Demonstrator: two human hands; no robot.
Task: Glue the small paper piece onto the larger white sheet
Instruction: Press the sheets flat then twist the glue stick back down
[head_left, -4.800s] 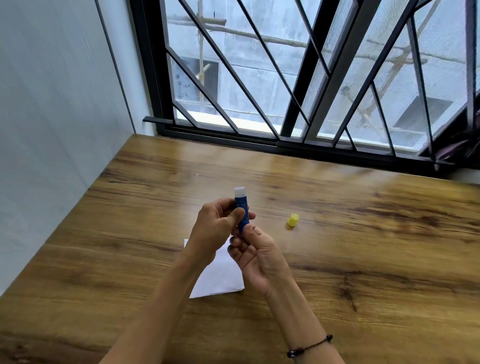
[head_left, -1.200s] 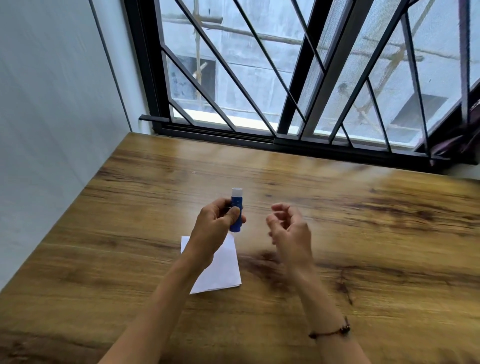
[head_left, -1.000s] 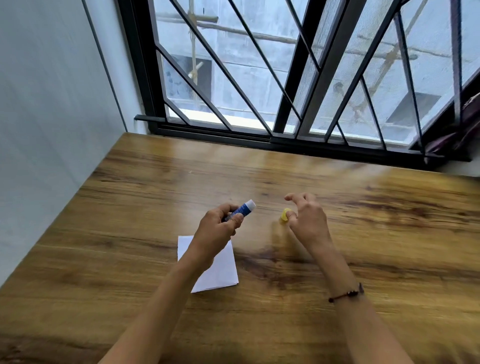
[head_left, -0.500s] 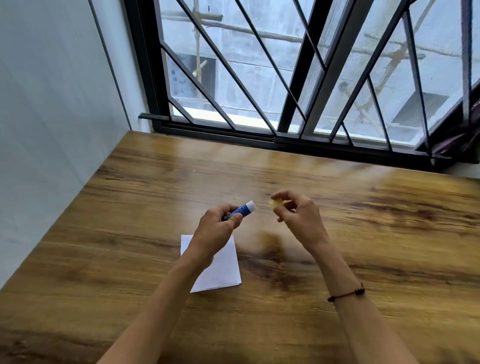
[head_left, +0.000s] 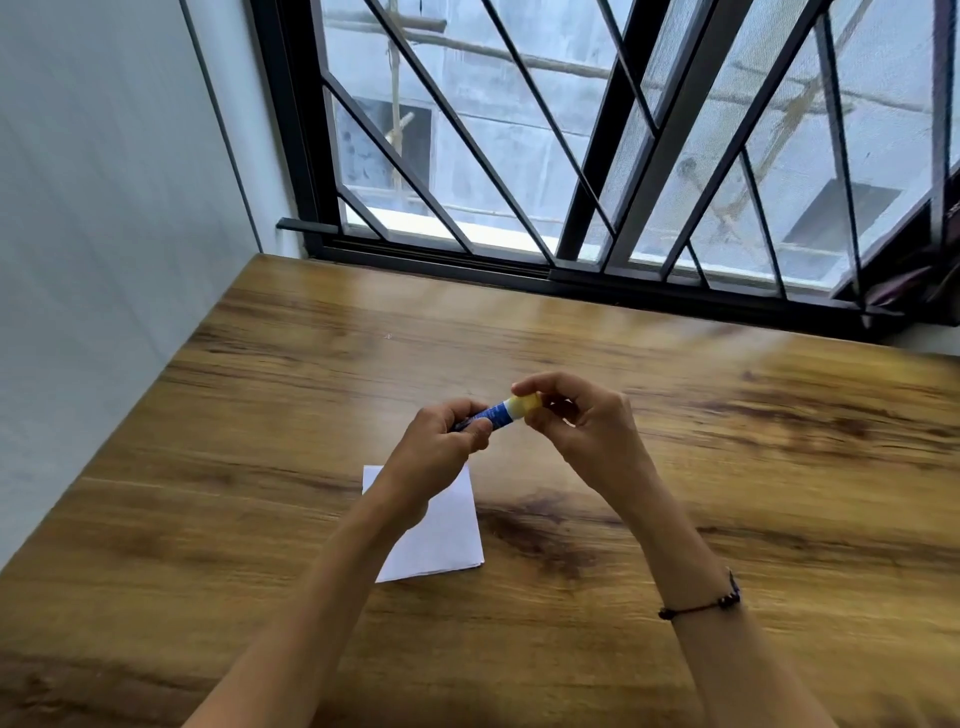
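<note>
My left hand is wrapped tight around the blue glue stick. My right hand pinches the yellow cap at its tip. The white sheet lies flat on the table, partly under my left arm. I think it is very light and bendy, so I should lift it by an edge. I cannot see the small piece.

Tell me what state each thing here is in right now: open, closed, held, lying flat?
Glue stick: held nearly level above the table, capped end toward the right hand.
Cap: yellow, on the stick's end, pinched by fingers.
Left hand: closed around the stick's blue body.
Right hand: fingertips closed on the cap.
Paper: lying flat on the table, partly hidden by the left arm.
Table: wooden, bearing the paper.
</note>
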